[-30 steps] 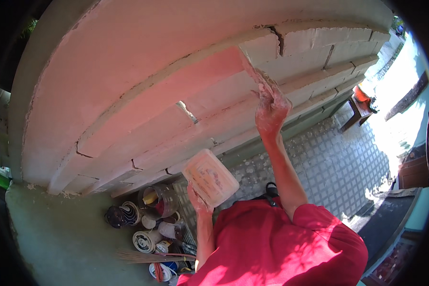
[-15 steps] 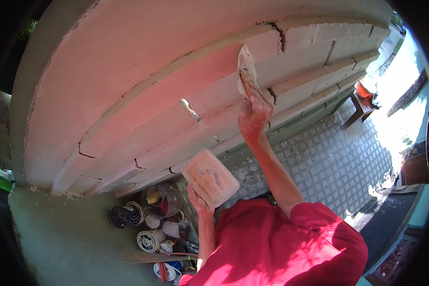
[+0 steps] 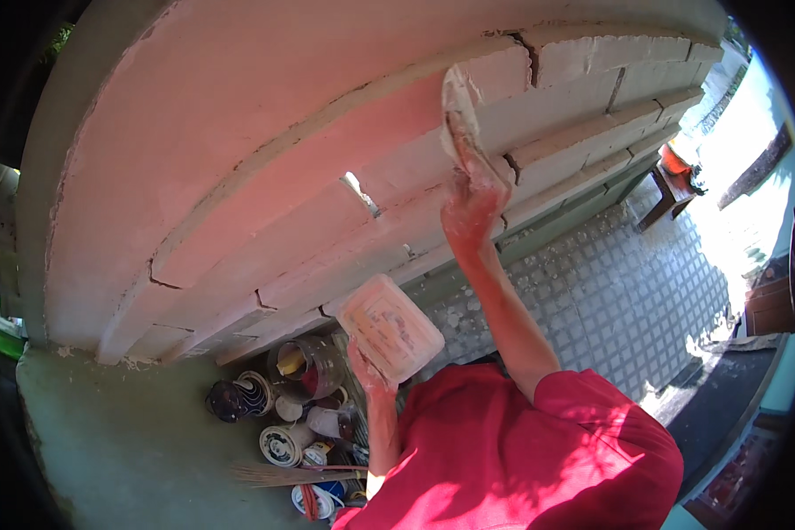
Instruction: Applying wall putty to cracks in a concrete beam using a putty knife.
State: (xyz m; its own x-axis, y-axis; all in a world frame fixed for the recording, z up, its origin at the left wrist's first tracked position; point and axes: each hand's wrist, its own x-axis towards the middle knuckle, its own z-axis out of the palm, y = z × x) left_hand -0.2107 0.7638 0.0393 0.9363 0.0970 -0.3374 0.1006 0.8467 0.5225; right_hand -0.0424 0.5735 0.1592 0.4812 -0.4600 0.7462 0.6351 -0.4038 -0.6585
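My right hand (image 3: 475, 205) is raised to the wall, its fingers closed round a flat, whitish, plaster-smeared piece (image 3: 458, 110). Whether that piece is a folded cloth or a thin scraper cannot be made out. Its tip lies over a raised band of the pinkish wall (image 3: 353, 132), which has stepped ledges and dark gaps between blocks. Lower down, my left hand (image 3: 368, 371) grips a shallow rectangular plastic tub (image 3: 392, 329) by its lower left edge, tilted. Printing shows on the tub's broad face; what it contains is hidden. Both hands are dusted white.
Below the wall at left stand a clear bucket (image 3: 307, 367), a paint-smeared white tub (image 3: 283, 446) and several other containers. A straw broom (image 3: 278, 475) lies beside them. Patterned floor tiles (image 3: 583, 283) run to the right, towards a small wooden stool (image 3: 671, 199) with an orange thing on it.
My right hand and the white piece have shifted slightly upward along the wall. The left hand keeps hold of the tub, nearly unmoved. The whole view has shifted a little.
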